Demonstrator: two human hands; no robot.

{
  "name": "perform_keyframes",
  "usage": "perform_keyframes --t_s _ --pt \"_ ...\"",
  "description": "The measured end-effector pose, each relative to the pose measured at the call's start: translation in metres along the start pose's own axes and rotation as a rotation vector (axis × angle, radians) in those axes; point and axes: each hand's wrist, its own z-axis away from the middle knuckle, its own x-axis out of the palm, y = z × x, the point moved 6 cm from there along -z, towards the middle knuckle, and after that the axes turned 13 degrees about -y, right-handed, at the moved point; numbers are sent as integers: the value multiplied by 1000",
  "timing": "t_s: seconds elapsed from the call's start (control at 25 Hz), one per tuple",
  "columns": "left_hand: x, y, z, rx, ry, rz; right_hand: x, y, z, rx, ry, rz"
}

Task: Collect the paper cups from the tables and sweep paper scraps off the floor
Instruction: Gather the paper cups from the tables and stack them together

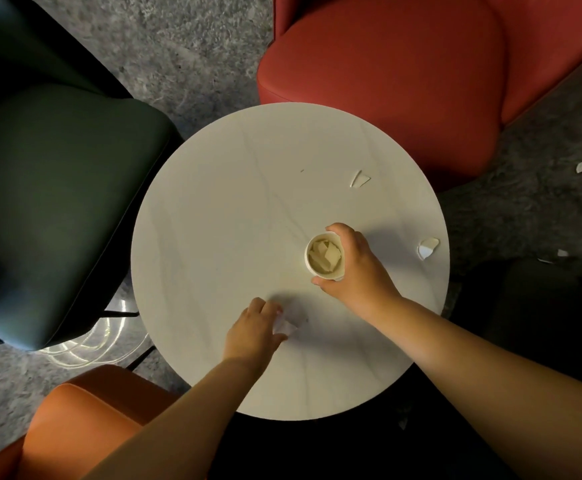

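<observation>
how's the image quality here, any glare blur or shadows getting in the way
Head view: dim, warm light; the white round table is the brightest area, without glare. Soft shadows fall beside the right hand holding the paper cup and the left hand on a paper scrap. Wide-angle bending curves the chairs; corners go dark; bright streaks near the table base.

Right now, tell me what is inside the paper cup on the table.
The paper cup, gripped by the right hand, holds several pale crumpled paper scraps. They cover the cup's bottom, so anything beneath them cannot be seen.
</observation>
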Motion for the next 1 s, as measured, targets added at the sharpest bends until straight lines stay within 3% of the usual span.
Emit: perform_keyframes --t_s 0.12,0.36,0.44,0.56,0.64,0.8,1.0 --pt "3 3 -6 -28 66 33 -4 7 5 -7 -7 8" --pt "-9 6 -14 -119 17 36 -10 19 14 -1 -28 16" --pt "-25 17 -11 -132 44 153 -14 22 20 -8 -25 15" --pt "-65 54 1 -43 325 588 -24 29 27 -13 -8 4" --pt "-89 92 8 81 437 733 -31 35 30 -6 -8 8" --pt "-105 156 6 267 335 690 -43 45 35 -1 7 13" --pt "-107 156 -18 154 409 734 -52 65 54 22 60 -25"
